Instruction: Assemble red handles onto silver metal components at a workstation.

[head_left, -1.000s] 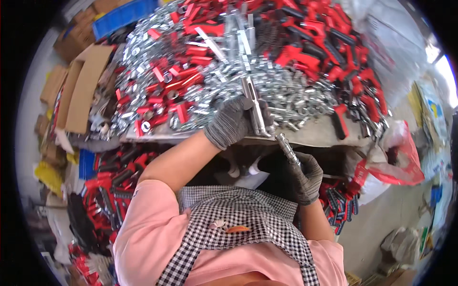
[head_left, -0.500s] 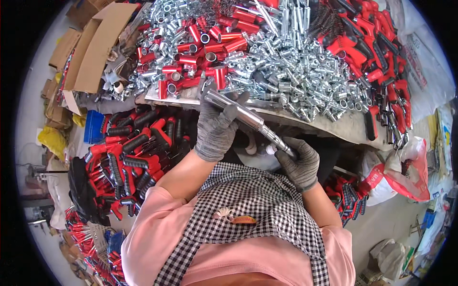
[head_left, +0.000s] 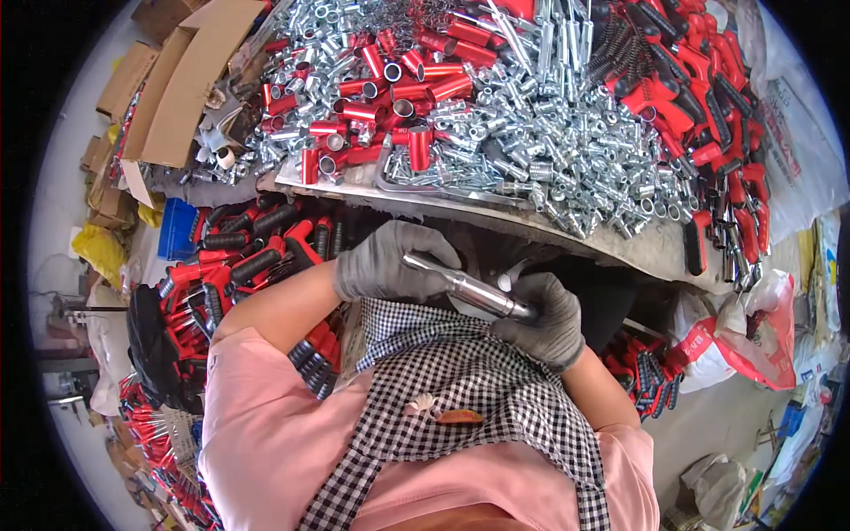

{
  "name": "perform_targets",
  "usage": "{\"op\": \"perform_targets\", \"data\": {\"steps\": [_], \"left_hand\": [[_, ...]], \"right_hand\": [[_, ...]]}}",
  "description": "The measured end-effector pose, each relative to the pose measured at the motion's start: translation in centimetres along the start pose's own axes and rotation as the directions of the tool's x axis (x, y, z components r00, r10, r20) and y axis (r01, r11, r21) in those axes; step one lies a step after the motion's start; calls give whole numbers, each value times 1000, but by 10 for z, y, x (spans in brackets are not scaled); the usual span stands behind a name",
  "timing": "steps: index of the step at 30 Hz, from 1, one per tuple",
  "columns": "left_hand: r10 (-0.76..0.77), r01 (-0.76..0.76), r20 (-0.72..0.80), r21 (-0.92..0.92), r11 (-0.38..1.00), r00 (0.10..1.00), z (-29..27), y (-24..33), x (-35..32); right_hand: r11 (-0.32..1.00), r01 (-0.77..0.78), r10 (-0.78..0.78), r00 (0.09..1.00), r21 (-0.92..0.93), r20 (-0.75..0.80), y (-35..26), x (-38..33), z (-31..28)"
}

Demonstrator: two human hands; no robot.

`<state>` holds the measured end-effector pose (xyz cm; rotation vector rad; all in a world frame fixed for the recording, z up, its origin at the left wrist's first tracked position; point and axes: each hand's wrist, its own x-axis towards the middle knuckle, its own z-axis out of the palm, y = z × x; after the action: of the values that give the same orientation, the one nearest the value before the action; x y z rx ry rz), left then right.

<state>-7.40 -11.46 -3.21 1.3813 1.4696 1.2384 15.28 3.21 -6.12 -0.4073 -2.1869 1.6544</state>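
Observation:
A shiny silver metal tube [head_left: 482,296] slants down to the right between my gloved hands, just in front of the bench edge. My right hand [head_left: 546,325] is closed around its lower right end and hides that part. At the upper left end, the fingers of my left hand [head_left: 396,263] are bent and pressed against the tube, the hand slightly blurred. Both gloves are grey knit. Beyond the hands, the bench [head_left: 354,196] bears a heap of silver metal fittings [head_left: 575,146] and red metal sleeves [head_left: 361,111].
Red-and-black handles [head_left: 708,106] are piled at the bench's right end, beside dark springs [head_left: 617,55]. More handled tools [head_left: 257,243] fill the space below left, near a blue bin [head_left: 177,228]. Cardboard boxes [head_left: 190,88] stand far left. A red-and-white bag [head_left: 770,336] lies right.
The silver tube has come down toward me and lies less steep. My left hand has dropped from the bench edge. My right hand now covers the thin end that showed before.

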Motion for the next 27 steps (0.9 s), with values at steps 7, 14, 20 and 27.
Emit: {"op": "perform_targets", "data": {"steps": [7,14,20,27], "left_hand": [[113,-106,-55,113,988,992,39,-22,2],[67,-79,41,485,871,997,-3,5,87],[-225,25,43,956,293,973,-6,-16,142],[-24,-121,129,973,198,991,-16,-1,130]], "right_hand": [[1000,7,-10,986,24,165,20,16,9],[948,-272,266,962,168,57,25,14,-15],[961,-273,274,961,49,-23,22,8,-31],[963,-253,247,967,-92,-65,13,4,-34]]}}
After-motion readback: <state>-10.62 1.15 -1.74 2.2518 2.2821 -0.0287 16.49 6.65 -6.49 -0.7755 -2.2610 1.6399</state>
